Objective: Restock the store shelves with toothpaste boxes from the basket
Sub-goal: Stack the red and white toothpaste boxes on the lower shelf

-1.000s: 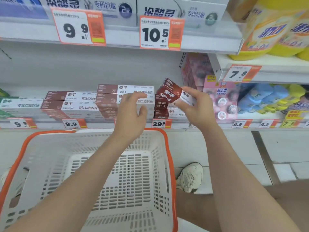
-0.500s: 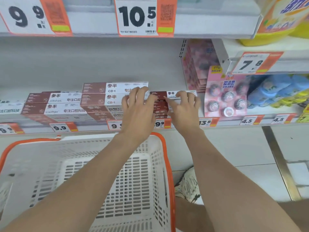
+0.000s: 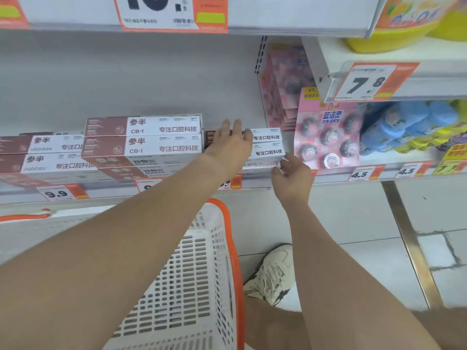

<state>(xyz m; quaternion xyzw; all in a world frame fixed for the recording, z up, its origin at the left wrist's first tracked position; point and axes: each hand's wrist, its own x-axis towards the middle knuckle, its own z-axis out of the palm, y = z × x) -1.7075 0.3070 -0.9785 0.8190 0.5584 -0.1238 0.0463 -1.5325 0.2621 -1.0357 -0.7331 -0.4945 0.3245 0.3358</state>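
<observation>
In the middle of the frame the left hand lies flat, fingers straight and close together, on the top toothpaste box of a short stack on the shelf. The box runs out to the right from under the fingers. The right hand, just below and right of that stack, has its fingers loosely curled and grips nothing; whether the tips touch the lowest box is unclear. Left of the hands sit 2 CB-1 boxes. The white basket fills the lower centre.
</observation>
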